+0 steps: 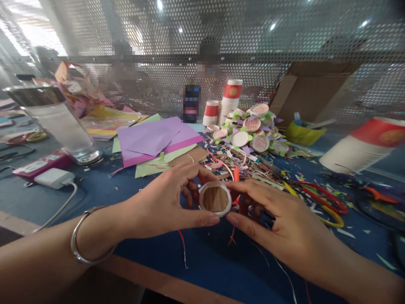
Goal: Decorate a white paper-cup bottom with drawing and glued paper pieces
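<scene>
Between my two hands is a small round piece (216, 199) with a white rim and a brown, wood-like or corrugated cardboard face, turned toward me. My left hand (177, 198) grips its left side, thumb along the lower edge and fingers behind. My right hand (268, 211) holds the right side between thumb and forefinger. The piece is held just above the blue table (164, 261). Behind it lie paper scraps and strings, and a heap of small round cup-bottom pieces (239, 138) with green and purple paper bits.
Purple paper sheets (152, 137) lie behind my left hand. A glass water bottle (68, 126) and a white charger (54, 178) stand at left. Red-handled scissors (329, 196) lie at right, near stacked paper cups (363, 147). A perforated metal screen (164, 33) rises behind, with people beyond.
</scene>
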A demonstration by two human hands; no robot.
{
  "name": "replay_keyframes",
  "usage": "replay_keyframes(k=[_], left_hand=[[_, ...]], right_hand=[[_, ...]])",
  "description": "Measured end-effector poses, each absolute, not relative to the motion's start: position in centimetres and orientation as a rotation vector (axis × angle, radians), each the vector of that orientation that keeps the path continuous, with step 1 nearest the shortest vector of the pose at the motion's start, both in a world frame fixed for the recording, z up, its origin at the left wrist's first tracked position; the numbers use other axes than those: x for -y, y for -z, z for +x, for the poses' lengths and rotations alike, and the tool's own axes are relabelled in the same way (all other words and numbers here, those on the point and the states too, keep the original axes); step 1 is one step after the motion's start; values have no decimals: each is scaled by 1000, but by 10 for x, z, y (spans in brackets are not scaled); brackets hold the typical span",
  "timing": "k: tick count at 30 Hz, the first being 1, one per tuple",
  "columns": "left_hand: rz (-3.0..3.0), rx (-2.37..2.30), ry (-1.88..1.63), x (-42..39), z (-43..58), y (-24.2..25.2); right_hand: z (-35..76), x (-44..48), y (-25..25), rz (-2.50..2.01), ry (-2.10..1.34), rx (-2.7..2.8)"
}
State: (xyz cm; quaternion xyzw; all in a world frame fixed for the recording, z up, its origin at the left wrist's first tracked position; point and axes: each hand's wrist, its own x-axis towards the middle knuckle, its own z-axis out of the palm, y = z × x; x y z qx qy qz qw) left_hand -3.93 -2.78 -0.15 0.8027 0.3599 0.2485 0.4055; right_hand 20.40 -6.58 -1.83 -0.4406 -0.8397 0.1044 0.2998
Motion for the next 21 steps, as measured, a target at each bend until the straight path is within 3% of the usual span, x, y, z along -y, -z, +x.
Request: replay_keyframes(k=[10,21], left_hand=[[2069,-993,-642,32,-22,-10],[2065,-949,-625,19,-14,-17]], right_hand=[[204,71,11,-1145,-823,1960],[210,59,13,-1133,-1106,1722]])
